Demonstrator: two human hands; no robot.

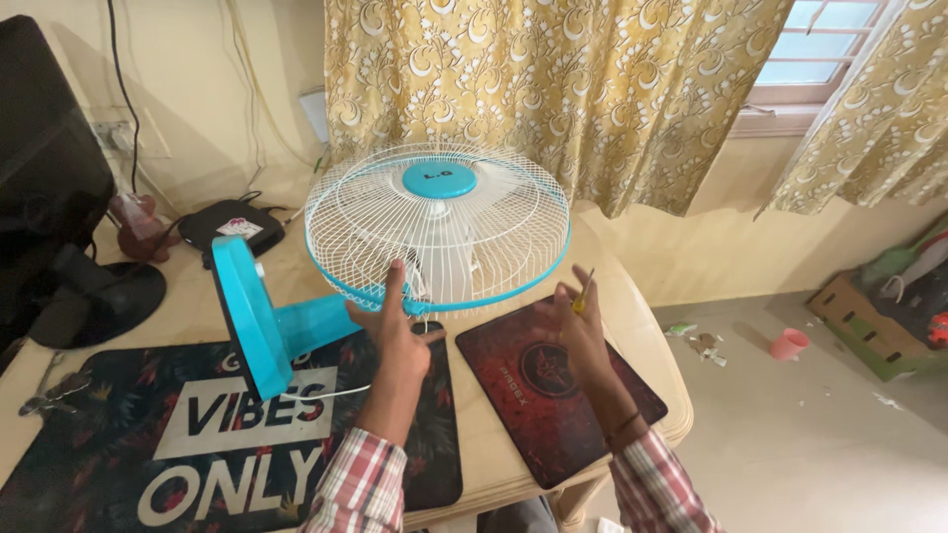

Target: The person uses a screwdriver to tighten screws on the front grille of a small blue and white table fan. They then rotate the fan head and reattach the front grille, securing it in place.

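Two hands work at a white-and-turquoise table fan (437,229) lying tipped on its side across a beige table (632,326), its round base (249,316) standing on edge over a dark printed desk mat (118,434). Our left hand (395,321) is spread open, fingers pressed to the underside of the wire grille at its turquoise rim. Our right hand (578,321) pinches a slim yellow-handled screwdriver (584,292) just beside the rim, tip upward, above a red mouse pad (553,390). As we judge it, the fan rests mostly on the base's edge and that one open palm; should the palm slip, the head could roll toward the table's rounded corner. The tool's tip sits close to the thin wires and could snag or bend them. A black router (230,223) and monitor stand (94,301) sit behind.
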